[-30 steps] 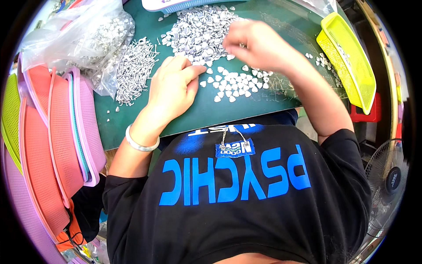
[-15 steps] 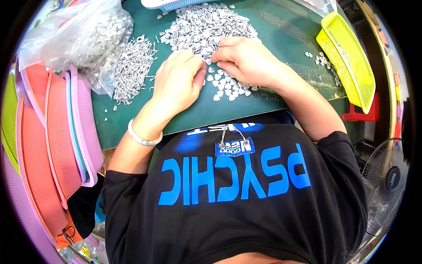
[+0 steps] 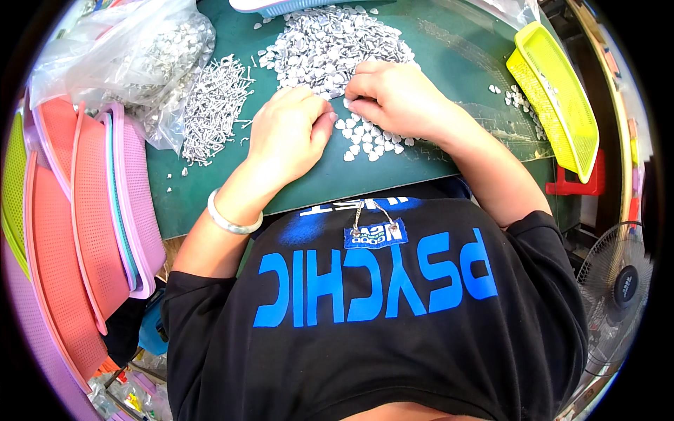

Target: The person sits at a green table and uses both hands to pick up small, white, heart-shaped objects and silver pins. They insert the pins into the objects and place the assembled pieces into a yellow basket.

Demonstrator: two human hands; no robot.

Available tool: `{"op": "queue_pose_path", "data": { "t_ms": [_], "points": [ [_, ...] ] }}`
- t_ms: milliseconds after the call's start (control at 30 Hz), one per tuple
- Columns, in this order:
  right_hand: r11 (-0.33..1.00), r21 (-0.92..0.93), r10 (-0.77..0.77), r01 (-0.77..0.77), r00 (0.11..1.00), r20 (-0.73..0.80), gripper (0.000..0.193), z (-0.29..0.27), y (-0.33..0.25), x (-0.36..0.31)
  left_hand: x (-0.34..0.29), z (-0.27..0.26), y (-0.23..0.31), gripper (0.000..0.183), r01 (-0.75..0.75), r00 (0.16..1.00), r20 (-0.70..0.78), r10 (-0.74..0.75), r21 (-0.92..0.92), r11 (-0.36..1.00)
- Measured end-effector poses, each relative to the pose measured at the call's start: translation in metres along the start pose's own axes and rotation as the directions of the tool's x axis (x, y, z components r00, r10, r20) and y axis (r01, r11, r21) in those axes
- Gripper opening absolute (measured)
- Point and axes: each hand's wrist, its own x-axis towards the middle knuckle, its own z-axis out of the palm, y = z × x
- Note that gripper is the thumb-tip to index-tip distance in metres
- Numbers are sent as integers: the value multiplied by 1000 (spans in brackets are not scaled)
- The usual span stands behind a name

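Note:
Both hands work close together at the near side of a large pile of silver heart-shaped pieces (image 3: 333,42) on the green tabletop. My left hand (image 3: 291,132), with a silver bangle on its wrist, is closed with thumb and fingers pinched; whatever it holds is hidden. My right hand (image 3: 393,98) is closed too, its thumb and index tip pinched at the pile's edge, the thing between them too small to make out. Under and in front of the right hand lies a loose group of silver hearts (image 3: 370,140). A heap of small silver pins (image 3: 214,109) lies left of my left hand.
Left of the pins sits a clear plastic bag (image 3: 165,63) of silver pieces. Stacked pink and purple baskets (image 3: 133,196) stand at the table's left edge. A yellow-green basket (image 3: 554,105) is at the right, scattered hearts beside it. A pale blue tray (image 3: 281,7) borders the far side.
My left hand has moved slightly toward me and to the right. My right hand has shifted a little to the right and nearer, still pinched. The piles look the same.

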Motion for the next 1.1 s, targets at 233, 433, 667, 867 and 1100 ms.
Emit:
{"op": "queue_pose_path", "data": {
  "t_ms": [233, 433, 667, 867, 1100],
  "points": [
    [997, -82, -13, 17, 998, 55, 15, 1, -5, 3, -6, -8, -1, 4, 111, 989, -92, -112, -24, 994],
    [1000, 17, -1, 1, 1000, 18, 14, -5, -4, 5, -10, -13, -12, 17, -8, 997, -78, 10, 25, 1000],
    [999, 23, -28, 26, 993, 116, 13, -5, -1, 2, -13, -15, -12, 20, -45, 999, -18, 46, 47, 998],
    [998, 58, -20, 19, 1000, 23, 11, -6, 2, 3, -14, -17, -11, 17, -46, 998, -42, 47, 10, 999],
    [997, 72, -8, 4, 999, 44, 11, -4, 0, 2, -17, -18, -8, 18, -56, 998, -33, 56, 2, 998]
  ]
}}
